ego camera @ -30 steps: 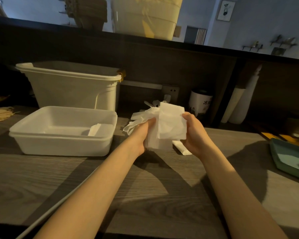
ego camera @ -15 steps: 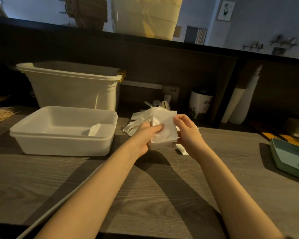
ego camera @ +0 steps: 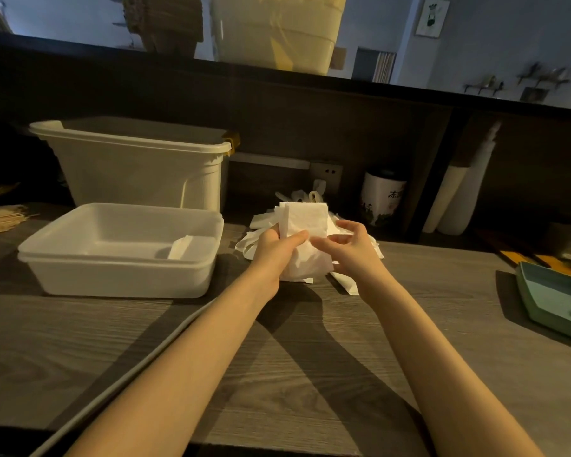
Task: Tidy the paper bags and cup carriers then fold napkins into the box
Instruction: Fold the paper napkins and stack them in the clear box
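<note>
Both of your forearms reach out over the wooden tabletop (ego camera: pixel 277 374); your left hand (ego camera: pixel 272 250) grips a folded napkin (ego camera: pixel 305 219) upright, your right hand (ego camera: pixel 350 247) loosely spread, fingertips touching it. Behind lies the napkin pile (ego camera: pixel 353 258). Left, the white box (ego camera: pixel 119 249) holds one folded napkin (ego camera: pixel 180 247), a taller bin (ego camera: pixel 139 166) behind.

A white canister (ego camera: pixel 382 200) at the back of the counter bears dark Chinese characters, too small and dim to read.
</note>
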Motion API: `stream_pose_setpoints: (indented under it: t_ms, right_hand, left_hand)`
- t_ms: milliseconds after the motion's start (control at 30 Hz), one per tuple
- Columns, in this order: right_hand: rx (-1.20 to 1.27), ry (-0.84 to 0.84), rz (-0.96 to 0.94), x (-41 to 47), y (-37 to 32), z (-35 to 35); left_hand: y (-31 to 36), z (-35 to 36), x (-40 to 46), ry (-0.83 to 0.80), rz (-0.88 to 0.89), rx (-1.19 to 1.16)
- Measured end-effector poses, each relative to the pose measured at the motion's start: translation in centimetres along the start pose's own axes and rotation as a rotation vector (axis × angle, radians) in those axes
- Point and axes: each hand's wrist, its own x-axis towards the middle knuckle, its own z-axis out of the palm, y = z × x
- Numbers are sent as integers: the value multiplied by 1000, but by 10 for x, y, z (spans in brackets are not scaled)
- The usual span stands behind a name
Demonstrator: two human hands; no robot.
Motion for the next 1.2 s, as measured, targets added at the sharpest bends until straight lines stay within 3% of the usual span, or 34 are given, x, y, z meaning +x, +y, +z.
stream_pose_setpoints:
  t_ms: [233, 400, 600, 800, 900, 1000, 1200]
  right_hand:
    - [-69, -124, 58, 2, 3, -4]
    - [30, -219, 122, 2, 5, -9]
    - [145, -241, 26, -4, -8, -4]
    - [164, -272, -90, -12, -19, -11]
    - [-13, -350, -155, -19, -26, -9]
    - [-228, -336, -269, -33, -23, -6]
    - [-506, -359, -494, -59, 10, 0]
  left_hand:
    - [7, 2, -1, -33, -115, -269]
    - [14, 5, -4, -47, -240, -507]
    - [26, -7, -11, -49, -157, -587]
    - [24, -45, -34, -83, 17, -365]
    - [22, -68, -41, -27, 148, 45]
    - [18, -85, -45, -92, 333, 410]
    - [-7, -98, -59, -271, 434, 682]
